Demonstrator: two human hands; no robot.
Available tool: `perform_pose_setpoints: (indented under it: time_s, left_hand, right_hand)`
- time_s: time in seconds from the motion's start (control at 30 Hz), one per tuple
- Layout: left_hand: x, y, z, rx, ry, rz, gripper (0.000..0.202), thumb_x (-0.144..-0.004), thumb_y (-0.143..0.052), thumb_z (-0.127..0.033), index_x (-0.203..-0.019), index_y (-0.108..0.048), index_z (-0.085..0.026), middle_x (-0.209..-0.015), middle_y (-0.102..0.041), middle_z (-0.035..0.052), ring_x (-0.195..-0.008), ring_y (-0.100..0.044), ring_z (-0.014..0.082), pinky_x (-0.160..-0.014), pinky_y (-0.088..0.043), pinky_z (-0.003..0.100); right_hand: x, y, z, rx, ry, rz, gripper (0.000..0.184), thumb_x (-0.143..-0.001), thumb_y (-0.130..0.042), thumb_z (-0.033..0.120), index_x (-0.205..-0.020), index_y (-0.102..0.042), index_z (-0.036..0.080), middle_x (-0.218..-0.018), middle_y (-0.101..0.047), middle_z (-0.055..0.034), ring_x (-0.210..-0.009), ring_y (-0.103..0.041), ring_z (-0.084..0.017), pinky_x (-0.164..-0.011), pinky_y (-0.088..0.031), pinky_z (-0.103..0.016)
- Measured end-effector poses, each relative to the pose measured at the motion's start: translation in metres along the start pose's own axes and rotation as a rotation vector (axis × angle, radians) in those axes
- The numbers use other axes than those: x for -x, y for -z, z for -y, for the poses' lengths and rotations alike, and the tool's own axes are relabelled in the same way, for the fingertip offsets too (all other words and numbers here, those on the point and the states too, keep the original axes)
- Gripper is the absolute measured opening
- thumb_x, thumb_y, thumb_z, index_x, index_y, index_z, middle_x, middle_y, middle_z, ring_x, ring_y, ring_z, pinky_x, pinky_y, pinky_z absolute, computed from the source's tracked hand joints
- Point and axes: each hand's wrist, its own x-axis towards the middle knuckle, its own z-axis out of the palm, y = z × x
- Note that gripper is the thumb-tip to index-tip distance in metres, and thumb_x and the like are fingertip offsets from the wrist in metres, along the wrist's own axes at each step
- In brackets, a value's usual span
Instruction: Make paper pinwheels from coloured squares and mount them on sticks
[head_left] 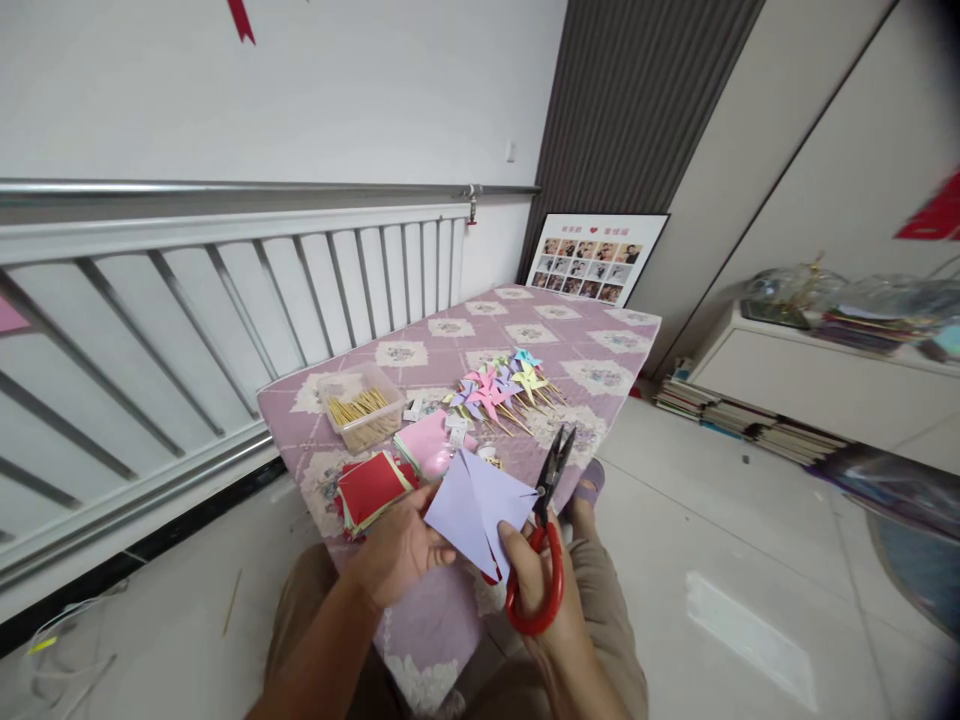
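Note:
A square sheet of lilac paper is held above the front of the table, with cuts running in from its corners. My left hand grips its left edge, the fingertips partly hidden behind it. In my right hand are scissors with red handles, their dark blades pointing up and slightly apart. The right thumb also presses on the sheet's lower right part. Just beyond the sheet lie pink paper squares, and left of it is a stack of red and pale paper squares.
A cloth-covered table carries a clear plastic box of wooden sticks and a pile of coloured paper pinwheels. Along the left runs a white radiator. A framed photo board leans at the far end. Books sit on the floor, right.

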Motion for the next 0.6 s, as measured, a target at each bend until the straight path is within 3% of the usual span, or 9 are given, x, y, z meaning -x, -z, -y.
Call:
perform_pose_setpoints:
  time_s: [0.1, 0.2, 0.27, 0.4, 0.6]
  left_hand:
    - [0.007, -0.006, 0.027, 0.063, -0.033, -0.067, 0.046, -0.075, -0.069, -0.044, -0.111, -0.062, -0.016, -0.105, -0.065, 0.0122, -0.086, -0.060, 0.0191, -0.064, -0.045, 0.025]
    - [0.007, -0.021, 0.042, 0.069, -0.110, -0.168, 0.028, -0.077, -0.070, -0.033, -0.100, -0.064, -0.020, -0.094, -0.068, 0.0069, -0.076, -0.061, 0.0150, -0.060, -0.043, 0.023]
    - [0.003, -0.032, 0.044, 0.067, -0.160, -0.228, 0.024, -0.076, -0.071, -0.027, -0.098, -0.064, -0.021, -0.091, -0.069, 0.0046, -0.074, -0.062, 0.0146, -0.060, -0.044, 0.023]
    - [-0.004, -0.046, 0.037, 0.067, -0.184, -0.279, 0.035, -0.073, -0.072, -0.022, -0.106, -0.062, -0.019, -0.097, -0.070, 0.0065, -0.083, -0.065, 0.0188, -0.071, -0.048, 0.028]
    - [-0.010, -0.045, 0.032, 0.036, -0.191, -0.391, 0.025, -0.071, -0.071, -0.021, -0.095, -0.064, -0.022, -0.091, -0.071, 0.0023, -0.076, -0.065, 0.0162, -0.066, -0.048, 0.025]
  right_hand:
    - [-0.003, 0.000, -0.002, 0.026, 0.030, -0.038, 0.030, -0.081, -0.063, 0.033, -0.109, -0.054, 0.029, -0.094, -0.068, -0.0021, -0.083, -0.065, -0.023, -0.075, -0.053, -0.035]
    - [-0.003, 0.000, -0.005, 0.021, 0.040, -0.040, 0.030, -0.080, -0.064, 0.032, -0.108, -0.053, 0.028, -0.093, -0.067, -0.0014, -0.084, -0.064, -0.023, -0.076, -0.053, -0.035]
    - [-0.002, 0.000, -0.007, 0.049, 0.039, -0.022, 0.029, -0.081, -0.063, 0.032, -0.108, -0.053, 0.028, -0.091, -0.066, -0.0005, -0.082, -0.064, -0.022, -0.075, -0.052, -0.034]
    - [0.000, 0.001, -0.009, 0.155, 0.068, -0.020, 0.032, -0.082, -0.063, 0.034, -0.110, -0.051, 0.026, -0.088, -0.064, 0.0012, -0.077, -0.061, -0.018, -0.072, -0.051, -0.030]
    - [0.004, 0.010, -0.006, 0.150, 0.078, -0.054, 0.041, -0.087, -0.058, 0.042, -0.121, -0.045, 0.024, -0.068, -0.053, 0.0051, -0.055, -0.050, -0.014, -0.049, -0.044, -0.024]
